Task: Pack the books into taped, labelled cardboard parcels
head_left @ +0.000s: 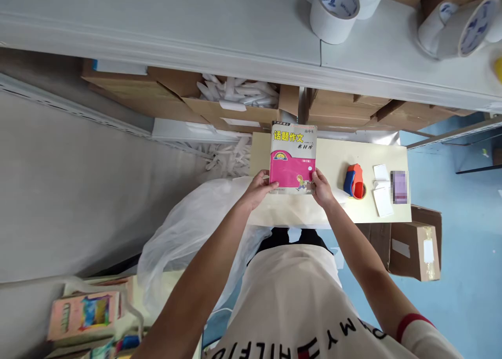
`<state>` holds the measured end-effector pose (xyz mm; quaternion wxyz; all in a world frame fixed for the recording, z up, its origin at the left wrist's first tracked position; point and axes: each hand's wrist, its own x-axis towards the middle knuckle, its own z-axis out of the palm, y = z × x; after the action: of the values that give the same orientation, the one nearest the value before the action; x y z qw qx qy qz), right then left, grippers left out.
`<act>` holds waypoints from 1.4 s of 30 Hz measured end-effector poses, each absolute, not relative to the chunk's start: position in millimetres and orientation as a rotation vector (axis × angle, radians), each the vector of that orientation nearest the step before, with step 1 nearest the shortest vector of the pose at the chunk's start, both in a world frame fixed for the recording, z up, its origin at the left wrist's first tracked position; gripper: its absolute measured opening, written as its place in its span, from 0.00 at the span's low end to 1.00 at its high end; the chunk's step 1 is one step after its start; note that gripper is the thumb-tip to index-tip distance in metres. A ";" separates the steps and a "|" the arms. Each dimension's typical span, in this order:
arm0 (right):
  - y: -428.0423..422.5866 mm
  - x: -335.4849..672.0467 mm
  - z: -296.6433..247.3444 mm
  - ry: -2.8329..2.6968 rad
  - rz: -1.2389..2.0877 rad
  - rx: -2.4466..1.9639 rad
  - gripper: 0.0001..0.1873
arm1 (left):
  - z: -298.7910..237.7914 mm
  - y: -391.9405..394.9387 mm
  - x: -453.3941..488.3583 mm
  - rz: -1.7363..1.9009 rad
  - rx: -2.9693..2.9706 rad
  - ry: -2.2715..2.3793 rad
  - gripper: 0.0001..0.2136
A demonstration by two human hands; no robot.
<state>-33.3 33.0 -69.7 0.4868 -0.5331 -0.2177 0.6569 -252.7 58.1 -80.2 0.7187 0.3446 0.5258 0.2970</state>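
Note:
A book (292,160) with a pink and grey cover and yellow Chinese characters is held up in front of me, over the pale table (333,155). My left hand (260,188) grips its lower left edge, thumb on the cover. At the lower right edge, my right hand (322,188) is closed on the same book. The front cover faces me, so the back is hidden. To the right of my right hand, a red and blue tape dispenser (355,181) rests on the table.
White papers (382,199) and a purple item (400,186) lie at the table's right end. Clear plastic sheeting (184,239) hangs at left. Tape rolls (334,14) stand on the shelf (196,24). Cardboard boxes (415,249) sit below right. Books (84,314) are stacked lower left.

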 end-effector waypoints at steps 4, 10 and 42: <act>7.0 -13.6 -67.9 -0.432 1.583 -1.365 0.26 | -83.3 27.1 -232.1 0.587 0.818 1.166 0.25; -59.6 16.5 -87.3 -0.409 1.536 -1.452 0.28 | -105.7 -26.2 -205.0 0.417 0.906 1.213 0.26; -117.1 90.4 -166.0 -1.030 1.033 -2.116 0.36 | -149.5 -83.1 -102.3 0.224 1.451 1.623 0.39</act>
<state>90.4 -117.1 -166.0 0.2819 -0.7900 -0.3844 0.3855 -102.3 -83.1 -149.5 0.4586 0.5893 0.6589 0.0910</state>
